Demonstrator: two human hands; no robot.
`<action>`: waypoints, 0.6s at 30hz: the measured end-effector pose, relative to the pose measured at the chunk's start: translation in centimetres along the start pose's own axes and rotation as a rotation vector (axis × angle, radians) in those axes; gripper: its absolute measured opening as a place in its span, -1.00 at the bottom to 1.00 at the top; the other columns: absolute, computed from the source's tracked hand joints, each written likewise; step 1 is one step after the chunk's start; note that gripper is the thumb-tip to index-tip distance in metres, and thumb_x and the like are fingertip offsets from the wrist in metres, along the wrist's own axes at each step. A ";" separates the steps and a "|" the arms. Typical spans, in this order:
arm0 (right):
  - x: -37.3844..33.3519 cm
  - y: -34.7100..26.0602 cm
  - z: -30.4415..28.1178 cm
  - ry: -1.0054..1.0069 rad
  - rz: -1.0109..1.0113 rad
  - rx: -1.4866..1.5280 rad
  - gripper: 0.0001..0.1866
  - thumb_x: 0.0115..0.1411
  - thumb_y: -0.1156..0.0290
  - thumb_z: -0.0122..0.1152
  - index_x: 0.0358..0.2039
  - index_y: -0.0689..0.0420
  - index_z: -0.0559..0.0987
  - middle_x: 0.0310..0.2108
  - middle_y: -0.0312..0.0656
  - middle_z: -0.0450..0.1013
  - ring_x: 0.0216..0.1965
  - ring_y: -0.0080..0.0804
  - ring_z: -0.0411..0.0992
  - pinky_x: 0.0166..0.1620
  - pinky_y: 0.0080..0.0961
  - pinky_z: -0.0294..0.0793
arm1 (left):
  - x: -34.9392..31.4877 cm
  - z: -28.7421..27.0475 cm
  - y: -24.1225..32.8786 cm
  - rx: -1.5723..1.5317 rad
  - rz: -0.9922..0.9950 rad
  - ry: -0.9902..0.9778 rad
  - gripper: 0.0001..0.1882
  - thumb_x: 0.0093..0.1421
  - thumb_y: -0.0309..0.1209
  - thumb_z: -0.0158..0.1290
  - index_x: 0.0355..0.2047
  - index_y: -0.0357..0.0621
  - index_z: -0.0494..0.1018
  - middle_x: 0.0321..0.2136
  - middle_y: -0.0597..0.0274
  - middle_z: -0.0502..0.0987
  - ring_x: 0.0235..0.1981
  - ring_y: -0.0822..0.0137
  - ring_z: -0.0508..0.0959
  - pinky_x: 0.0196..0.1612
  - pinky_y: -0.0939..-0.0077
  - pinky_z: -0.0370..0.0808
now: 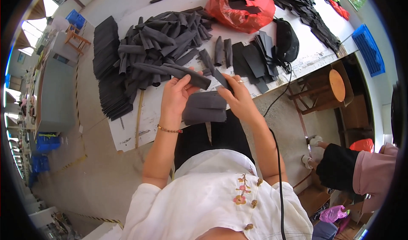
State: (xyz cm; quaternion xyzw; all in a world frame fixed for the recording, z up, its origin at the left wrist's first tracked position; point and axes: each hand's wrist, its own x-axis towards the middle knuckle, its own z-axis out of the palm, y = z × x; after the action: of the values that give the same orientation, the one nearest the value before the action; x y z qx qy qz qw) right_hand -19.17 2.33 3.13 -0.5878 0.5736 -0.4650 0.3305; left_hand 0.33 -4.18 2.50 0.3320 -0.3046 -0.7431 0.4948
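My left hand (173, 96) is closed on a dark grey rolled fabric piece (199, 80), its thumb lying on top. Close by, my right hand (241, 99) pinches a thin, flat dark grey piece (221, 79) between thumb and fingers, its tip angled up and left. Just below both hands, a small stack of grey fabric pieces (204, 108) rests at the table's near edge. A large heap of curled grey fabric pieces (165, 36) spreads beyond my left hand. Past my right hand lie loose flat dark pieces (253, 59) and a few small rolled ones (219, 51).
Long neat rows of stacked dark fabric (106, 61) line the white table's (125, 136) left side. At the back are a red plastic bag (244, 12), a black pouch (287, 40) and dark strips (308, 17). A black cable (278, 172), wooden stool (337, 85) and another person (352, 167) are right.
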 end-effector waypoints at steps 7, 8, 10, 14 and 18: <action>-1.8 -0.6 -1.5 -0.154 0.017 -0.091 -0.43 0.05 0.34 0.37 0.07 0.25 0.46 -0.10 -0.05 0.33 -0.10 -0.18 0.35 -0.04 -0.42 0.36 | 1.2 -2.4 0.1 -0.096 -0.028 0.101 -0.79 0.27 -0.49 0.01 -0.10 -0.27 0.47 -0.19 0.03 0.57 -0.19 0.18 0.62 -0.12 0.28 0.64; -1.8 -0.6 -1.5 -0.126 -0.005 -0.110 -0.44 0.01 0.35 0.40 0.04 0.24 0.49 -0.11 -0.08 0.33 -0.11 -0.20 0.34 -0.05 -0.43 0.36 | 1.3 -2.7 0.0 -0.095 -0.028 0.101 -0.79 0.27 -0.49 0.01 -0.10 -0.27 0.47 -0.19 0.03 0.57 -0.19 0.18 0.62 -0.12 0.28 0.64; -1.8 -0.6 -1.4 -0.096 -0.027 -0.126 -0.44 -0.02 0.36 0.43 0.01 0.23 0.52 -0.13 -0.11 0.33 -0.12 -0.23 0.34 -0.05 -0.44 0.36 | 1.6 -3.2 -0.1 -0.142 -0.062 0.115 -0.86 0.25 -0.48 0.06 -0.19 -0.24 0.50 -0.27 0.08 0.59 -0.23 0.19 0.63 -0.17 0.26 0.66; -1.4 -1.5 -0.9 -0.014 -0.078 -0.102 -0.55 -0.07 0.46 0.44 -0.10 0.19 0.60 -0.23 -0.19 0.34 -0.19 -0.34 0.35 -0.12 -0.50 0.37 | 1.8 -2.9 -0.2 -0.203 -0.079 0.140 -0.90 0.24 -0.47 0.08 -0.27 -0.22 0.50 -0.32 0.10 0.60 -0.26 0.20 0.63 -0.19 0.24 0.66; -0.5 -2.4 0.0 0.060 -0.217 -0.181 -0.64 -0.08 0.54 0.41 -0.19 0.13 0.65 -0.32 -0.22 0.35 -0.23 -0.34 0.35 -0.20 -0.49 0.38 | 1.5 -1.9 -0.1 -0.184 -0.068 0.166 -0.92 0.23 -0.48 0.09 -0.29 -0.20 0.50 -0.33 0.13 0.60 -0.30 0.22 0.64 -0.22 0.26 0.66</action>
State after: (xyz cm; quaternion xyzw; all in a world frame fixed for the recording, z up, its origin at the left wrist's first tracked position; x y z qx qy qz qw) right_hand -18.27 3.17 5.28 -0.6595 0.5558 -0.4620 0.2066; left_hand 1.33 -5.78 1.00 0.3558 -0.1816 -0.7542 0.5212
